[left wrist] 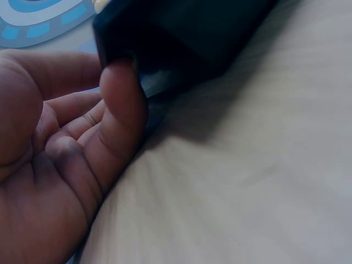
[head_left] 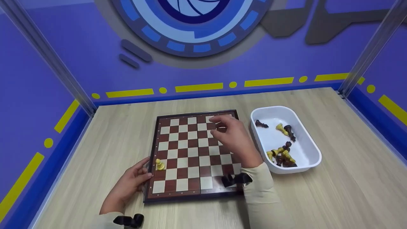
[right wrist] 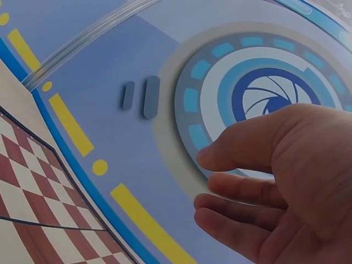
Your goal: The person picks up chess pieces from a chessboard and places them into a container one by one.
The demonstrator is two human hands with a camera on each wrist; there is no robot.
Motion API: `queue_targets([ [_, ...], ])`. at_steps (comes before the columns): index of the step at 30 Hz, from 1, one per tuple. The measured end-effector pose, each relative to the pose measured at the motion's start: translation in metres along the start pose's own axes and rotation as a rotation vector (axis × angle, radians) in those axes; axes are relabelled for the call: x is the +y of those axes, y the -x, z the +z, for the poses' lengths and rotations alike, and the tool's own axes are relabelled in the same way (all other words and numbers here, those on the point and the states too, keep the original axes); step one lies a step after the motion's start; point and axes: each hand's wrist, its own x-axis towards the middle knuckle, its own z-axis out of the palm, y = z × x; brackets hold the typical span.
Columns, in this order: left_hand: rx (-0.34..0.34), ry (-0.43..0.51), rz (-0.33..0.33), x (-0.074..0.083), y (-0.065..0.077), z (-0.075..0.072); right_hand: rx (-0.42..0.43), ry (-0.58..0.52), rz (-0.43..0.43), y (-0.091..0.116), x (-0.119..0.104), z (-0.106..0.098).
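Note:
A brown-and-cream chessboard point(head_left: 183, 162) lies in front of me, with a single yellow pawn point(head_left: 160, 164) standing near its left edge. My left hand point(head_left: 130, 181) grips that edge, thumb at the rim and fingers at the side. In the left wrist view, the left hand's fingers point(left wrist: 122, 96) meet the dark side of the board point(left wrist: 165, 38). Over the far right part of the board hovers my right hand point(head_left: 233, 136), thumb and fingers loosely bent with a gap between them. Nothing shows in the right hand point(right wrist: 313, 176) in the right wrist view.
A white tray point(head_left: 306, 140) stands on the table to the right of the board, holding several yellow and dark chess pieces point(head_left: 281, 156). The wooden table point(head_left: 337, 127) ends at blue-purple panels point(head_left: 203, 76) on the back and sides.

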Motion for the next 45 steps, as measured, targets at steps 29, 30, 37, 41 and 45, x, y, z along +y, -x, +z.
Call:
queue_targets([
  [29,0.006,0.000,0.007,0.002,-0.001,0.003,-0.069,0.076,-0.063,0.004,-0.010,0.022],
  [30,0.005,0.002,0.007,0.002,-0.001,0.003,-0.074,0.074,-0.061,0.004,-0.011,0.023],
  [37,0.009,0.002,0.001,0.001,0.000,0.003,-0.092,0.096,-0.065,0.005,-0.012,0.028],
  [41,0.016,-0.009,-0.003,0.001,0.000,0.003,-0.094,0.092,-0.083,0.005,-0.013,0.031],
  [45,0.023,-0.014,-0.003,0.002,0.001,0.003,-0.103,0.094,-0.093,0.004,-0.013,0.033],
])
